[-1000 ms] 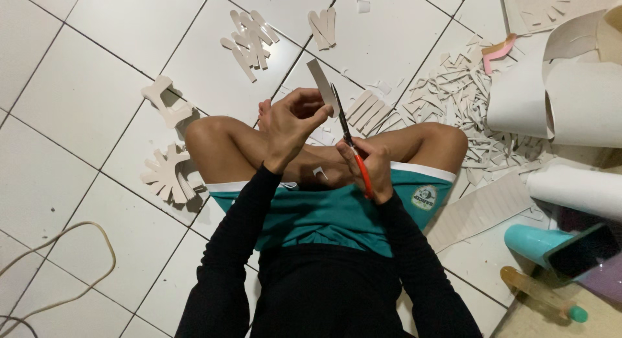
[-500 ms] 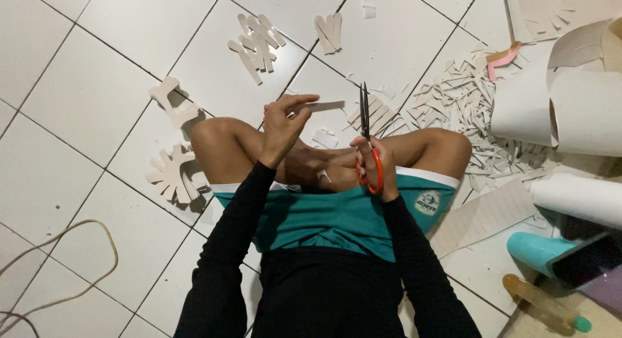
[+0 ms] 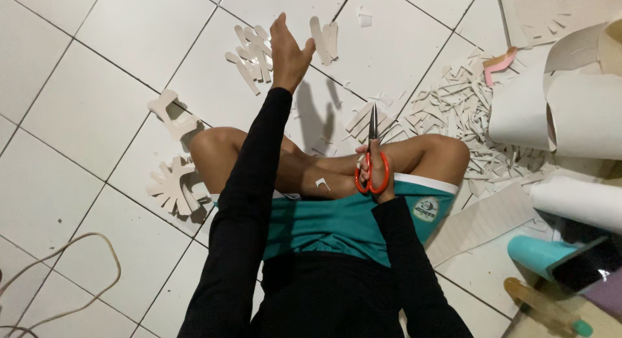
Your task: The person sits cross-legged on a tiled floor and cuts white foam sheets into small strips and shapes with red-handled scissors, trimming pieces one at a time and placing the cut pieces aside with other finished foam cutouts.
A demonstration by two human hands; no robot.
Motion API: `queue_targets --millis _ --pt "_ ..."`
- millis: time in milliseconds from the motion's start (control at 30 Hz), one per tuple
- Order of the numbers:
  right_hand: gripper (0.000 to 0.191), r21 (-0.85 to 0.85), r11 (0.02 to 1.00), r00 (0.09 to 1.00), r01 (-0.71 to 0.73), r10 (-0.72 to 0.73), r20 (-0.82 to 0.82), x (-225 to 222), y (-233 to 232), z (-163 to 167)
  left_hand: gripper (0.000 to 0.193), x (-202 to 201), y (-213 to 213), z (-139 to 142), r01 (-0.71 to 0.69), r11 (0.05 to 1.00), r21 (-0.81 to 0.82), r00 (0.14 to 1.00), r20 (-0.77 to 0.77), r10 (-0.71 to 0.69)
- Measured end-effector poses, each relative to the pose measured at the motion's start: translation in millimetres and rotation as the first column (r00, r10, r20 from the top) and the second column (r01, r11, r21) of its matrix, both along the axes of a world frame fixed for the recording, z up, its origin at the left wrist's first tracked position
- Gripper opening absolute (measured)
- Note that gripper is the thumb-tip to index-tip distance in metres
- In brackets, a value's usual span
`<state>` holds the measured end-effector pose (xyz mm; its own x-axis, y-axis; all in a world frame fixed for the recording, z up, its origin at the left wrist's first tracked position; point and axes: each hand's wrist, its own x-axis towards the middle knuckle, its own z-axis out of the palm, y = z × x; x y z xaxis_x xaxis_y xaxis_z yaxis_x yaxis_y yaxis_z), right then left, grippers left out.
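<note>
Right hand (image 3: 376,176) closed around orange-handled scissors (image 3: 372,158), fingers through the loops, blades shut and pointing far, upright above the crossed legs. Left hand (image 3: 288,53) open, fingers spread, holding nothing; arm stretched far over the white tiled floor (image 3: 78,104), just beside the pale cut-out shapes (image 3: 253,53). Paper scraps (image 3: 453,108) heaped far right, near the paper rolls (image 3: 564,111).

Hidden and cut off

The right hand (image 3: 374,176) is mostly covered by the red scissor handles (image 3: 372,173); the paper rolls (image 3: 570,117), teal object (image 3: 534,254) and cord (image 3: 58,279) run past the edges.
</note>
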<state>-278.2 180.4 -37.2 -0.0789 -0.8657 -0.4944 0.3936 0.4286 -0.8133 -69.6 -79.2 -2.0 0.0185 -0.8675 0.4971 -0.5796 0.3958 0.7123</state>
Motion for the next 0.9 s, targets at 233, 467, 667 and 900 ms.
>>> queue_targets --millis 233,467,667,900 --pt "0.065 -0.018 0.998 0.997 0.064 -0.063 0.049 -6.1 -4.7 -9.7 0.035 -60.8 44.9 -56.9 0.185 0.855 0.485 0.961 0.095 -0.261" --pt "0.064 -0.04 0.998 0.999 0.053 -0.052 0.004 -10.7 -6.4 -15.4 0.013 -53.4 94.3 -75.2 0.084 0.694 0.715 0.792 0.374 -0.482" --pt "0.063 -0.066 0.992 0.994 0.111 -0.111 0.011 -8.0 -2.7 -13.4 0.025 -94.4 99.8 -73.4 0.264 0.911 0.316 0.933 0.156 -0.324" --pt "0.062 -0.115 0.985 0.991 0.132 -0.133 0.004 -21.8 3.6 -18.2 0.021 -155.6 103.0 -61.7 0.244 0.94 0.239 0.868 0.377 -0.322"
